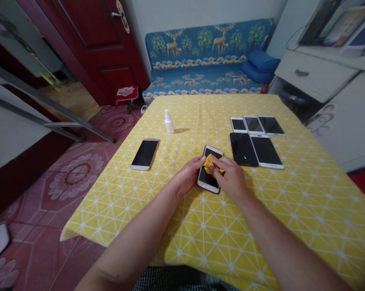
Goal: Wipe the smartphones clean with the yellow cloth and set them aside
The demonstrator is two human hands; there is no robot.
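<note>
The left hand (187, 176) grips a white-framed smartphone (205, 178) on the yellow patterned worktop (291, 210) — the right hand (229, 178) pinches a yellow cloth (210, 164) on its screen.

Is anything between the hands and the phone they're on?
Only a yellow cloth, lying on the phone screen under the right hand. The left hand is at the phone's edge; I can't tell whether the cloth reaches under it.

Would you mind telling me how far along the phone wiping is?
Five grouped phones at the right seem finished. In hand, the left hand steadies a phone while the right hand presses a yellow cloth on its screen. The lone phone at the left appears not yet done.
</note>
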